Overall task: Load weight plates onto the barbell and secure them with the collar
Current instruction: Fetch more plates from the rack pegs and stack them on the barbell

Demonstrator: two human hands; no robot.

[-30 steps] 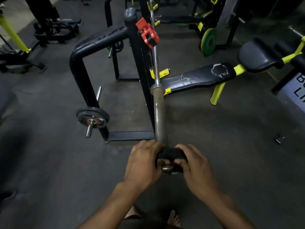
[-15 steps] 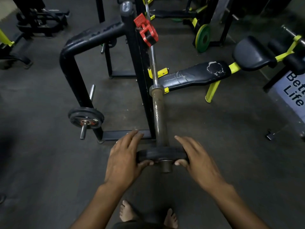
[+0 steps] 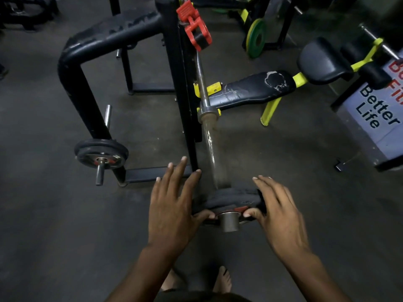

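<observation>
A steel barbell [image 3: 210,149] lies in the black rack and its sleeve points toward me. A small black weight plate [image 3: 229,198] sits on the near end of the sleeve, just behind the sleeve's tip [image 3: 229,222]. My left hand [image 3: 172,205] holds the plate's left edge, thumb on its face and fingers spread over the back. My right hand [image 3: 277,211] holds the right edge the same way. A red collar [image 3: 195,28] hangs on the bar farther up, beside the rack post.
The black rack [image 3: 183,83] stands just left of the bar. On its lower peg sit black plates [image 3: 101,152]. A black bench with yellow legs [image 3: 253,89] lies right of the bar. A green plate [image 3: 257,38] leans at the back. My bare feet [image 3: 222,280] are below.
The plate has gone onto the sleeve's end and slid a little inward. Both hands moved from the plate's centre out to its edges, and their fingers spread.
</observation>
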